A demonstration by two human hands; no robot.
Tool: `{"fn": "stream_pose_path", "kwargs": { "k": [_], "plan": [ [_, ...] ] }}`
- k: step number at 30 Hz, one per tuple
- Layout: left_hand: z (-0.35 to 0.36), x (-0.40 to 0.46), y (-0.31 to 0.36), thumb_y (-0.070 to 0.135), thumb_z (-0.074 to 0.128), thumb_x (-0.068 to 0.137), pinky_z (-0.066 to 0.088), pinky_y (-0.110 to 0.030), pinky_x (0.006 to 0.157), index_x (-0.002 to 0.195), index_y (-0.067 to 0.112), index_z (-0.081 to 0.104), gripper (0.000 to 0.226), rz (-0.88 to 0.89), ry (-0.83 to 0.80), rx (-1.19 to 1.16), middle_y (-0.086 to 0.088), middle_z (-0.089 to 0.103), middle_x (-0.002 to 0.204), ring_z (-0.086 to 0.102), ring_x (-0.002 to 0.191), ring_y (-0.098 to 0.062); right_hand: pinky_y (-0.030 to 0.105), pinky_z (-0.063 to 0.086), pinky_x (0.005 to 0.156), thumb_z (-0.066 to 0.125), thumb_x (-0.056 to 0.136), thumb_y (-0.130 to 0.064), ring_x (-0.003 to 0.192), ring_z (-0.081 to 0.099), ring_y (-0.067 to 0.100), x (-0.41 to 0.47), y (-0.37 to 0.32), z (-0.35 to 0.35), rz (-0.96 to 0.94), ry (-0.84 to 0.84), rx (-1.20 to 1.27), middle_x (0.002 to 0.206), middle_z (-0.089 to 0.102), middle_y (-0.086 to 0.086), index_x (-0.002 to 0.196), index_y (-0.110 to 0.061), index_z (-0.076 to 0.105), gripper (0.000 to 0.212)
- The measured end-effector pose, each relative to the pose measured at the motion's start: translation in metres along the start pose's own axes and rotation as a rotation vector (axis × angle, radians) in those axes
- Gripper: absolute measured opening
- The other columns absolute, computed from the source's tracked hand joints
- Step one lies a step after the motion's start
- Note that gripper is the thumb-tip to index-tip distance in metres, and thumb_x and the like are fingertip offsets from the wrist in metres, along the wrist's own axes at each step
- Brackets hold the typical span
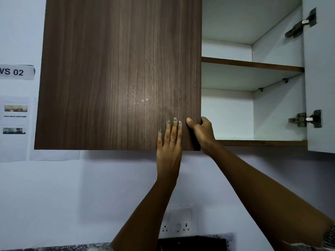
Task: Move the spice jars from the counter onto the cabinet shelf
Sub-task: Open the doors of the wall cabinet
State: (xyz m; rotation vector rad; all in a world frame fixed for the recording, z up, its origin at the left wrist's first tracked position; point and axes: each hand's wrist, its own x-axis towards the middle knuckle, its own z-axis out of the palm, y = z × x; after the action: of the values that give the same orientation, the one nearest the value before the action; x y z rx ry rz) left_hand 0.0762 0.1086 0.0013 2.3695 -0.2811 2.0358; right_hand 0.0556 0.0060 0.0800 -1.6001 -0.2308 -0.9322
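Observation:
A wall cabinet fills the upper view. Its left door [117, 73] of dark wood grain covers the left half. My left hand [169, 140] lies flat against that door's lower right corner, fingers apart, holding nothing. My right hand [201, 131] grips the door's right edge, thumb on the front and fingers curled behind. The right half stands open, showing a white interior with a middle shelf [252, 65] and a bottom shelf [261, 142], both bare. No spice jars are in view.
The right door [320, 75] is swung open at the far right, its two metal hinges showing. A wall socket [178, 225] sits below my arms. A speckled counter edge [54, 248] runs along the bottom. Paper labels [15, 113] hang on the left wall.

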Motion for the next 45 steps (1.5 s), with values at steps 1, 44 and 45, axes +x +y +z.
{"fn": "stream_pose_path", "kwargs": {
  "k": [1, 44, 45],
  "plan": [
    [-0.003, 0.0, -0.001, 0.02, 0.061, 0.088, 0.024, -0.042, 0.114, 0.149, 0.01, 0.014, 0.078, 0.004, 0.001, -0.004, -0.01, 0.018, 0.156, 0.019, 0.143, -0.026, 0.03, 0.046, 0.082, 0.058, 0.091, -0.029, 0.098, 0.055, 0.018, -0.002, -0.002, -0.001, 0.004, 0.003, 0.004, 0.122, 0.058, 0.009, 0.127, -0.007, 0.048, 0.043],
    [-0.243, -0.049, -0.045, 0.002, 0.057, 0.09, 0.028, -0.048, 0.114, 0.148, 0.005, 0.011, 0.074, -0.255, 0.101, -0.632, -0.013, 0.018, 0.157, 0.014, 0.146, -0.023, 0.019, 0.035, 0.061, 0.064, 0.084, -0.025, 0.071, 0.051, 0.013, -0.222, -0.176, -0.003, -0.442, 0.227, 0.003, 0.083, 0.056, -0.001, 0.097, -0.008, 0.051, 0.025],
    [-0.249, -0.05, -0.05, 0.005, 0.059, 0.09, 0.031, -0.049, 0.112, 0.148, 0.006, 0.011, 0.075, -0.261, 0.107, -0.64, -0.012, 0.018, 0.157, 0.015, 0.146, -0.023, 0.016, 0.034, 0.059, 0.064, 0.084, -0.024, 0.069, 0.049, 0.012, -0.229, -0.181, 0.0, -0.45, 0.225, 0.017, 0.081, 0.055, -0.002, 0.096, -0.009, 0.051, 0.023]
  ]
}}
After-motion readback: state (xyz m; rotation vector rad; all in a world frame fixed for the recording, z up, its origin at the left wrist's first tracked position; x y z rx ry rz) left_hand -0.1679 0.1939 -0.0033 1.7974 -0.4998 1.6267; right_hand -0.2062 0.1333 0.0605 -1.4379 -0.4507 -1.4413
